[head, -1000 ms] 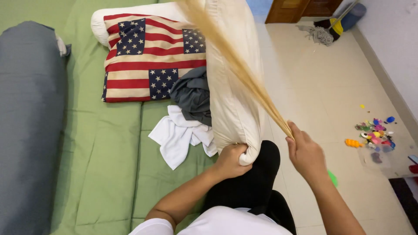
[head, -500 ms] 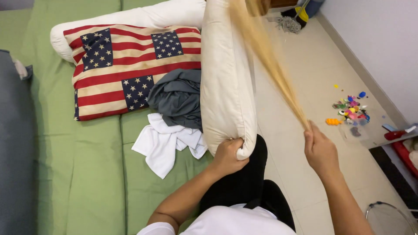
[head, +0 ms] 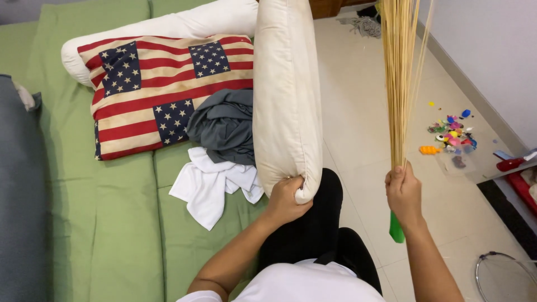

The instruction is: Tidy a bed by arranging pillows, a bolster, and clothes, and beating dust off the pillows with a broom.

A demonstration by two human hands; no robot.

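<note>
My left hand [head: 286,197] grips the lower corner of a cream pillow [head: 287,95] and holds it upright at the edge of the green mattress [head: 112,218]. My right hand [head: 404,193] is closed around a bundle of thin straw sticks, a broom [head: 400,78] with a green handle end [head: 396,229], which points straight up, apart from the pillow. I sit with black trousers [head: 313,235] at the mattress edge.
A flag-patterned pillow [head: 156,84] lies on a white bolster [head: 184,25]. Grey cloth [head: 224,126] and white cloth [head: 210,182] are heaped beside the cream pillow. Small colourful toys [head: 452,134] lie scattered on the tiled floor [head: 363,112]. A grey blanket [head: 19,196] is at left.
The broom has swung away from the pillow, from leaning against it to standing upright at the right. My left hand still holds the pillow corner. The view shifted.
</note>
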